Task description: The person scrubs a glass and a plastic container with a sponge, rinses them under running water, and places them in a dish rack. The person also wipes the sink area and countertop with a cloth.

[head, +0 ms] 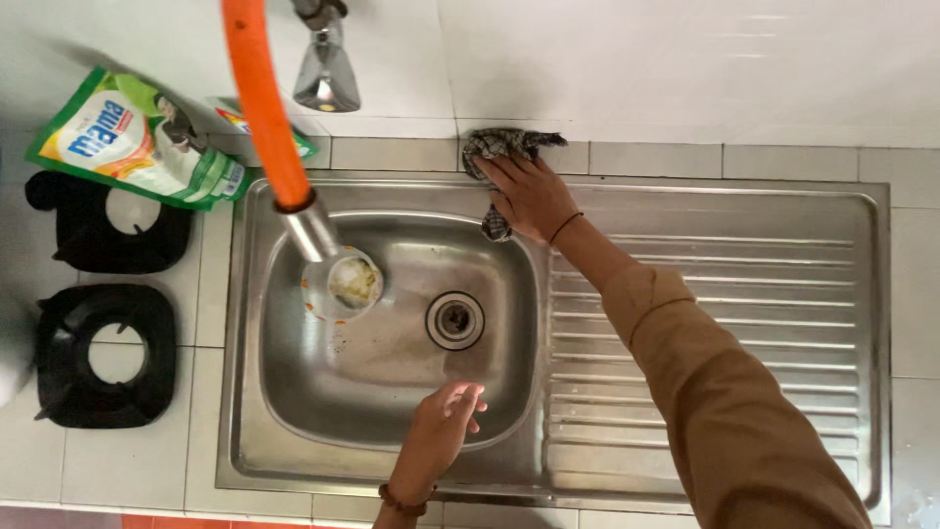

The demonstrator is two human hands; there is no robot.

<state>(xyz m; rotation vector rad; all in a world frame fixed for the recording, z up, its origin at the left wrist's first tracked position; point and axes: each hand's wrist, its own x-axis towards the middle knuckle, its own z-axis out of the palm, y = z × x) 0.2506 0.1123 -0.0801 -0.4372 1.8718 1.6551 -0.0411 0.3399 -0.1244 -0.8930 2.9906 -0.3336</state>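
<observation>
Checkered cloth (pixel 499 147) sits squeezed under my right hand (pixel 529 194) on the steel sink (pixel 725 294) rim; my left hand (pixel 446 416) hangs open, fingers apart, beside the orange hose (pixel 262 108).

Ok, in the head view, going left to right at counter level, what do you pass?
Black burner grates → green pouch → orange hose → sink drain → right hand on checked cloth → ribbed drainboard.

White tiled wall (pixel 685 69) at the rear. Light grey tiled worktop (pixel 911 294) surrounds a recessed stainless steel sink (pixel 734 411) with ribbed drainboard. Two black burner grates (pixel 103 358) sit left. Lighting is soft, even.
</observation>
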